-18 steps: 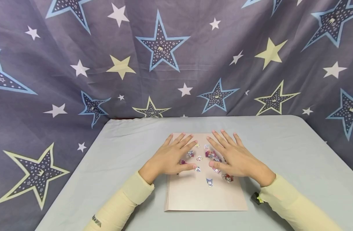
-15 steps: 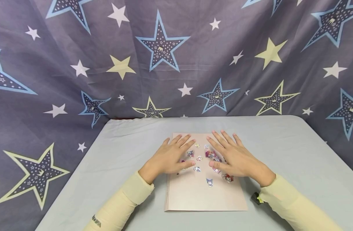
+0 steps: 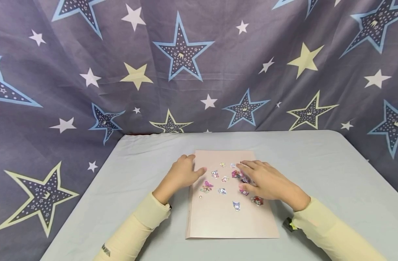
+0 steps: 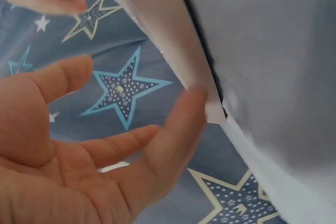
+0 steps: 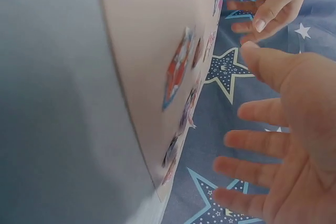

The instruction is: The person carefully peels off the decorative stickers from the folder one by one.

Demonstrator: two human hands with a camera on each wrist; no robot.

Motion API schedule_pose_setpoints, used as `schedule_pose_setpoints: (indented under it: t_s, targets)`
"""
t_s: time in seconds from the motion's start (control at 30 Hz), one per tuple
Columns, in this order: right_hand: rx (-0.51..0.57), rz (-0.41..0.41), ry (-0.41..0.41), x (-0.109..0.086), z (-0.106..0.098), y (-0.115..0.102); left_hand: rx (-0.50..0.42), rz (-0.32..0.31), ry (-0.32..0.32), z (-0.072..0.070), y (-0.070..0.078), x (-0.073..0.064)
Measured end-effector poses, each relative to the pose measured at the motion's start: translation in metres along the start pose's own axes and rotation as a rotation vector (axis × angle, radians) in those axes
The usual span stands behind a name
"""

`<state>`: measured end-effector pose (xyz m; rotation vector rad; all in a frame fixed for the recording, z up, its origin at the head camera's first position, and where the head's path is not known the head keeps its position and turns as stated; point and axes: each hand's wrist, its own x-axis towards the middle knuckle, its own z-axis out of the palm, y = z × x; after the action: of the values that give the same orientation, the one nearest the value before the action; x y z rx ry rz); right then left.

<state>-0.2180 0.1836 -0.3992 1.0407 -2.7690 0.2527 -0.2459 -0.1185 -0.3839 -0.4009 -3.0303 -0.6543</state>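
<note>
A pale pink folder (image 3: pixel 231 225) lies flat on the table, with several small cartoon stickers scattered over its upper part. My left hand (image 3: pixel 179 175) is at the folder's upper left edge, fingers bent and thumb stretched toward the stickers. Nothing is between those fingers in the left wrist view. Over the right-hand stickers hovers my right hand (image 3: pixel 267 180), its fingers spread and loosely bent, partly hiding some of them. A red sticker (image 5: pixel 177 72) shows near the folder's edge in the right wrist view. Below the hands lies a blue-grey cat-eared sticker (image 3: pixel 236 206).
The table wears a pale grey cloth (image 3: pixel 319 159). Behind it hangs a dark curtain (image 3: pixel 218 58) printed with stars. A small black item (image 3: pixel 288 224) with a yellow-green patch is beside the right cuff.
My left hand has drawn left, off the stickers to the folder's edge, uncovering a pink sticker and a small round one. My right hand's fingers have bent from nearly straight.
</note>
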Motion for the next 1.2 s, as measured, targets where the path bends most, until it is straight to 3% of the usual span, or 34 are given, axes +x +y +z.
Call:
schedule_pose_setpoints:
  t_s: [0.3,0.43,0.67,1.07,1.2]
  targets:
    - [-0.032,-0.056,0.008,0.002,0.004,-0.002,-0.189,-0.142,-0.170,-0.010,-0.009,0.003]
    - [-0.025,-0.086,0.001,0.003,0.006,-0.004,-0.209,-0.170,-0.196,-0.011,-0.012,0.004]
    - [0.022,-0.087,-0.035,0.003,0.008,-0.009,-0.186,-0.157,-0.230,-0.007,-0.016,0.005]
    - [0.008,-0.093,-0.056,0.002,0.008,-0.012,-0.210,-0.155,-0.266,-0.002,-0.017,0.005]
    - [0.026,-0.070,-0.083,0.002,0.007,-0.013,-0.278,-0.168,-0.284,-0.002,-0.016,0.004]
